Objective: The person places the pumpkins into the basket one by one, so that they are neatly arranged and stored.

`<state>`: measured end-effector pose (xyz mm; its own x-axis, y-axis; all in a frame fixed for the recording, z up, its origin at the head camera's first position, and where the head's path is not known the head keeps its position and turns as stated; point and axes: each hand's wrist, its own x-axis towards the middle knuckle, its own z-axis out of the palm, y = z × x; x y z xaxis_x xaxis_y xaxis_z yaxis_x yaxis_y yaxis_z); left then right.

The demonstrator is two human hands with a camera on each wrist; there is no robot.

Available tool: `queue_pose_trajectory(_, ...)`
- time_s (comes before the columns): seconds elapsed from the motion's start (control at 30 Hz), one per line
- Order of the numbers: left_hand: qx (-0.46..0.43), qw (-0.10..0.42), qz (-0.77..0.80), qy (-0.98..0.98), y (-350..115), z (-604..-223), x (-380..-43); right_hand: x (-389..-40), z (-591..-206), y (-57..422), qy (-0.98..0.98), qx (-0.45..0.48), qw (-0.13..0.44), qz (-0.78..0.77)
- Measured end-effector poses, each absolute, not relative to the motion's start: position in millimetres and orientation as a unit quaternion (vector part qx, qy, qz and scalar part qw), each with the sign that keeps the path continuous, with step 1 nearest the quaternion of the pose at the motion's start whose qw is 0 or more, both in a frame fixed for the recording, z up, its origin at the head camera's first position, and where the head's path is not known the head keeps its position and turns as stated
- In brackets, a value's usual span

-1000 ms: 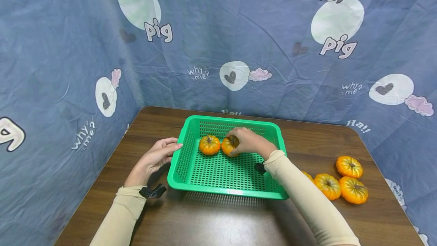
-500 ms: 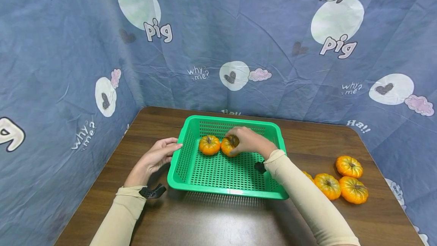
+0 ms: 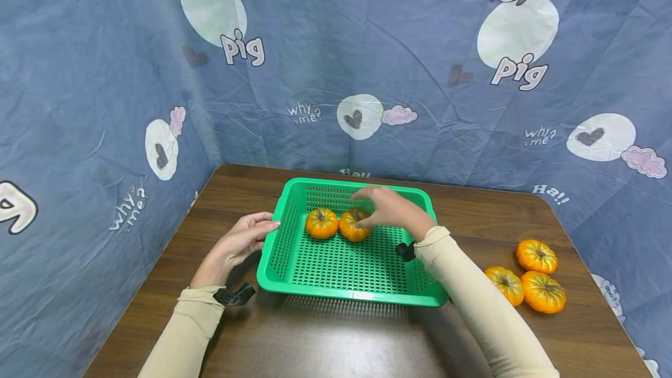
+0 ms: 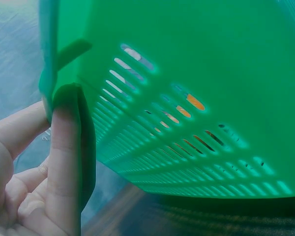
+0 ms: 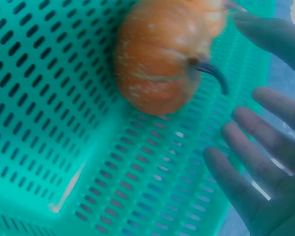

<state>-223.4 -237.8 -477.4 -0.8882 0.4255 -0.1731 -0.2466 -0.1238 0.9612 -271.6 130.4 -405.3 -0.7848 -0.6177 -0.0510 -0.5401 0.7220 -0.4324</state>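
A green plastic basket (image 3: 336, 293) stands on the table with two small orange pumpkins inside, side by side towards the back. With thumb and fingers at its left rim, my left hand (image 3: 237, 245) grips the basket; the left wrist view shows the basket's slotted wall (image 4: 196, 59) close by. Over the right-hand pumpkin (image 3: 353, 231), my right hand (image 3: 391, 209) is spread and holds nothing. The left-hand pumpkin (image 3: 321, 227) sits close beside it. In the right wrist view the fingers are apart from the nearer pumpkin (image 5: 157, 64) and its curved stem.
To the right of the basket on the brown table (image 3: 488, 214) lie more pumpkins, a back one (image 3: 536, 256), a front one (image 3: 543, 293) and one partly behind the right sleeve (image 3: 504, 286). A blue printed cloth (image 3: 315, 63) hangs behind and at the sides.
My right hand has let go of the right-hand pumpkin and lifted slightly up and to the right, fingers spreading. The pumpkin stays in the basket. My left hand has not moved.
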Motion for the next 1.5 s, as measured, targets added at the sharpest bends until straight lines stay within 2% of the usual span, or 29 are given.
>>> queue_pose_trajectory(0.4,0.066,0.225,0.744,0.625,-238,-478,-224,-263,-380,154,0.925,-0.293,0.059,-0.233)
queue_pose_trajectory(0.87,0.07,0.226,0.742,0.627,-237,-479,-224,-245,-365,210,0.93,-0.275,0.019,-0.244)
queue_pose_trajectory(1.5,0.069,0.222,0.74,0.631,-238,-480,-224,-216,-379,281,0.95,-0.209,0.001,-0.231)
